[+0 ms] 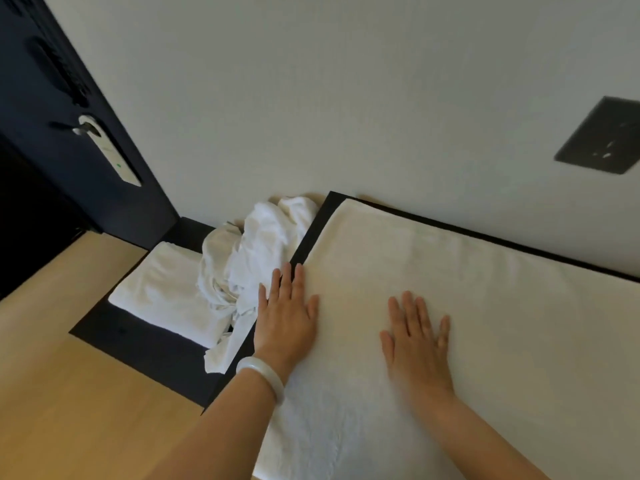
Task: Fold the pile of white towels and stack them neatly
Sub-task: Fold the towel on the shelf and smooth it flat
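Note:
A large white towel (485, 306) lies spread flat over a dark tabletop (313, 233). My left hand (287, 313) presses flat on its left edge, fingers straight, with a pale bangle on the wrist. My right hand (417, 330) lies flat on the towel's middle, fingers spread. To the left, a crumpled heap of white towels (256, 251) sits against the wall. A folded white towel (162, 296) lies beside the heap on a lower dark surface.
A pale wall rises right behind the table, with a dark square plate (602, 136) on it. At the left stands a dark door with a handle (86, 128). Light wooden floor (69, 393) runs along the left.

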